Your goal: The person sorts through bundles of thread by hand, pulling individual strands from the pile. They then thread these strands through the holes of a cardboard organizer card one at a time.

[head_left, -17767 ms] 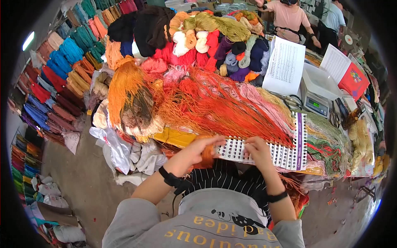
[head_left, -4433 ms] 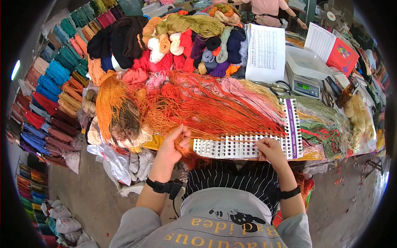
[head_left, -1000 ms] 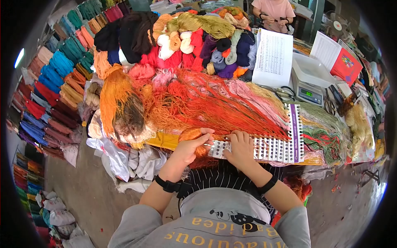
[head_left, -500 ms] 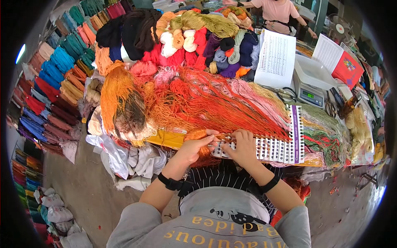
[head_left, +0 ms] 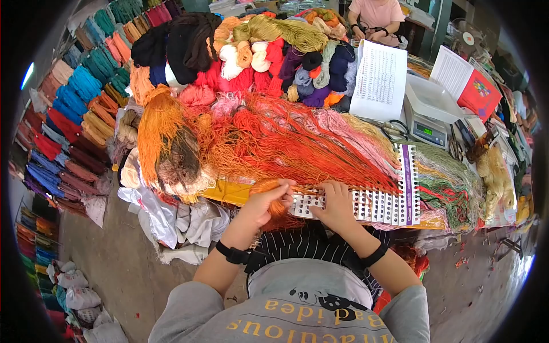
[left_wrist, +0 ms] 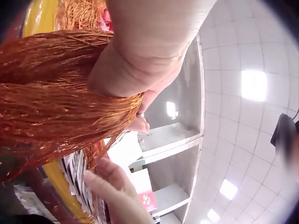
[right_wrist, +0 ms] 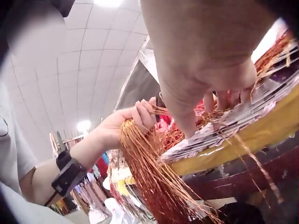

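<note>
My left hand [head_left: 265, 207] grips a thick hank of rust-orange thread [left_wrist: 56, 98]; its loose strands hang down in the right wrist view. Thin strands run from the left fingertips toward my right hand [head_left: 336, 207]. That hand lies over the left part of a stack of white punched cards [head_left: 374, 207], its fingers on the strands at the cards' upper edge and its thumb apart, near the lower edge. Red and orange threads fan out from the holes across the table. A white card with a purple strip [head_left: 408, 183] stands at the right end of the stack.
Behind lies a heap of colored yarn skeins [head_left: 251, 57]. At right are a printed sheet [head_left: 378, 80], scissors [head_left: 396, 128] and a digital scale [head_left: 429, 132]. Yarn racks [head_left: 86, 91] stand left, and white bags [head_left: 166, 223] hang by the table. A person in pink [head_left: 377, 17] is behind.
Since 4.4 seconds ago, my right hand has moved left from a stretched strand to the cards' left part, and my left hand has come closer. Over the last second, both hands barely shift.
</note>
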Available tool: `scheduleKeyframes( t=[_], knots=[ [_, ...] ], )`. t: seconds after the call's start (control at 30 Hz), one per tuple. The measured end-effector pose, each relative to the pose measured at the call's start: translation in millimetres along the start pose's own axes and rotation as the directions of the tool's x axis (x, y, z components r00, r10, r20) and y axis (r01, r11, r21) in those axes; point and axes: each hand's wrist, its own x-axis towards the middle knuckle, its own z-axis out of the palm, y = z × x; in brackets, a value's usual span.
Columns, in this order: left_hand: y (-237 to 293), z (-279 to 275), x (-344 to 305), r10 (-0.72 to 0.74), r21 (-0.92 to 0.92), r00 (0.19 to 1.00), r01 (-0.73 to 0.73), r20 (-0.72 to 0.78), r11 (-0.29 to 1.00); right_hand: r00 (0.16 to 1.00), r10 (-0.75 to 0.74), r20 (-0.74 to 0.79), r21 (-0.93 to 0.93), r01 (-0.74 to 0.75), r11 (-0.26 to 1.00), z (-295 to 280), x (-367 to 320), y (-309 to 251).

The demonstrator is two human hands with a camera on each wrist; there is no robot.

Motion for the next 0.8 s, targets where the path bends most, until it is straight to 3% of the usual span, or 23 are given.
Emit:
scheduleKeyframes(
  t=[0.2, 0.27, 0.47, 0.8],
  knots=[
    [44.1, -25.8, -13.4, 0.177, -0.064, 0.982, -0.181, -0.072, 0.981, 1.000, 0.011, 0.008, -0.079, -0.010, 0.997, 2.0, -2.8, -1.4],
    [60.1, -40.6, -14.3, 0.220, -0.192, 0.973, -0.230, -0.073, 0.954, 0.999, 0.039, 0.018, -0.084, -0.037, 0.996, -0.1, -2.6, -3.5],
    [112.6, -69.7, -19.4, 0.366, -0.074, 0.898, -0.394, -0.244, 0.916, 0.999, 0.039, 0.000, -0.051, -0.039, 0.998, 0.2, -3.2, -0.4],
    [193.7, -126.3, 18.4, 0.389, 0.019, 0.880, -0.400, -0.274, 0.916, 0.999, 0.041, 0.031, -0.041, -0.040, 0.998, -2.5, -2.8, 2.4]
  ],
)
